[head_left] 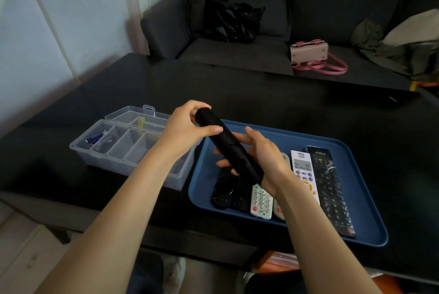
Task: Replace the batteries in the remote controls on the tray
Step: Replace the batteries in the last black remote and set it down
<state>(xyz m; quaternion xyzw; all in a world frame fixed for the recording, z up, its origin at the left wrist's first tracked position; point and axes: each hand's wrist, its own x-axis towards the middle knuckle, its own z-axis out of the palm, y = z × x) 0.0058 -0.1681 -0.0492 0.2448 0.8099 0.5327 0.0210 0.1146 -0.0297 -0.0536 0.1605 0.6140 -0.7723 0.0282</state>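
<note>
I hold a long black remote (228, 145) back side up above the blue tray (356, 198). My left hand (187, 128) grips its far end, thumb laid along the back. My right hand (263, 158) grips its near end from below, fingers curled under it. On the tray lie a black remote (223, 190), a small white remote (261, 202), a long white remote (305, 175) and a long black remote in plastic wrap (331, 189). Another pale remote (278, 210) is mostly hidden by my right wrist.
A clear plastic compartment box (114, 144) with its lid open stands left of the tray on the black table (261, 94). Behind the table is a dark sofa with a black bag (231, 20), a pink handbag (311, 53) and clothes.
</note>
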